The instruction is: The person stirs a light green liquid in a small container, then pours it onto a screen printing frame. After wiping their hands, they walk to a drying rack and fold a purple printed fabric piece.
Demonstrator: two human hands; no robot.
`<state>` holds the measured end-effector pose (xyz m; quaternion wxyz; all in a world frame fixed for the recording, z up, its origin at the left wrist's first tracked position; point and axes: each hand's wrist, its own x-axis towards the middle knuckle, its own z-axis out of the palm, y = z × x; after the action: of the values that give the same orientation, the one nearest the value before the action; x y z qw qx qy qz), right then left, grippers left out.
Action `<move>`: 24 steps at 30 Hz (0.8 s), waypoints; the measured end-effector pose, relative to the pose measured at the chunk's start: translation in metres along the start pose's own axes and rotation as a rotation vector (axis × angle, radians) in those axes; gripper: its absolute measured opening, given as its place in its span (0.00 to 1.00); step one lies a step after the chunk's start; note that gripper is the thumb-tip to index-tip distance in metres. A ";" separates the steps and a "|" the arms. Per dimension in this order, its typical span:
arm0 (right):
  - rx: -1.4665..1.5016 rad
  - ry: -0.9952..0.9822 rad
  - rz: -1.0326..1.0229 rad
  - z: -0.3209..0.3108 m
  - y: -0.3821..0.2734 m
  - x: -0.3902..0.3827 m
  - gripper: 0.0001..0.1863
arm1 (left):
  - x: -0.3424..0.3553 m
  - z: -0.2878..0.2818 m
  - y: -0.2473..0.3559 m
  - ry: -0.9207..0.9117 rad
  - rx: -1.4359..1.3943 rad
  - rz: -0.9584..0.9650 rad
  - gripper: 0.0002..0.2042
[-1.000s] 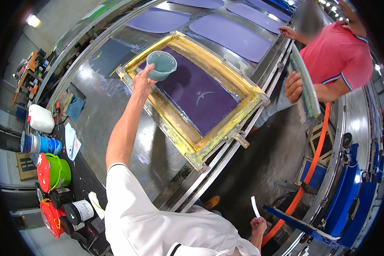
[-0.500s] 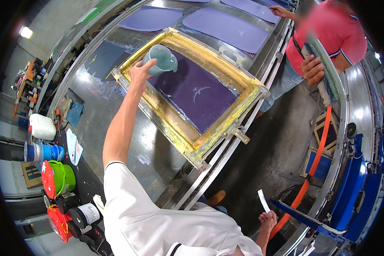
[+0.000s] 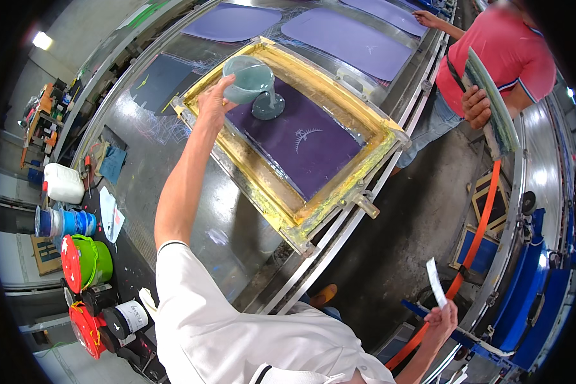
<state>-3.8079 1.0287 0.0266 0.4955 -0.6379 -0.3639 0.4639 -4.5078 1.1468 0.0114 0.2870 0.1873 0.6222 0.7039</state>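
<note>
Observed: the left hand (image 3: 216, 97) has its grip closed on a translucent tub (image 3: 240, 86), tipped at eleven o'clock over the yellow-edged screen frame (image 3: 285, 224) on the table (image 3: 147, 198). Grey-green fluid (image 3: 267, 109) runs from the lip and pools on the purple panel (image 3: 326, 163) inside. The right hand (image 3: 441, 321), at four o'clock, pinches a white strip (image 3: 436, 283). A co-worker (image 3: 500, 57) at two o'clock holds a long blade (image 3: 496, 105). Step in hand, in my judgement: pouring. The next move calls for a steady tilt, the stream confined within the frame.
</note>
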 end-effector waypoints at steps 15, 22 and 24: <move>-0.550 -0.673 -1.112 0.435 -0.135 0.141 0.09 | -0.002 -0.007 0.006 -0.221 -0.118 -0.128 0.31; -0.673 -0.723 -1.187 0.536 -0.143 0.093 0.09 | -0.005 -0.006 0.004 -0.248 -0.106 -0.162 0.31; -0.677 -0.767 -1.146 0.540 -0.146 0.085 0.09 | -0.004 -0.004 0.006 -0.243 -0.102 -0.158 0.31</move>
<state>-4.2972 1.3021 0.1058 0.2753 -0.2607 -0.9063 0.1866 -4.5077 1.1408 0.0170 0.4240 0.2068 0.5592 0.6817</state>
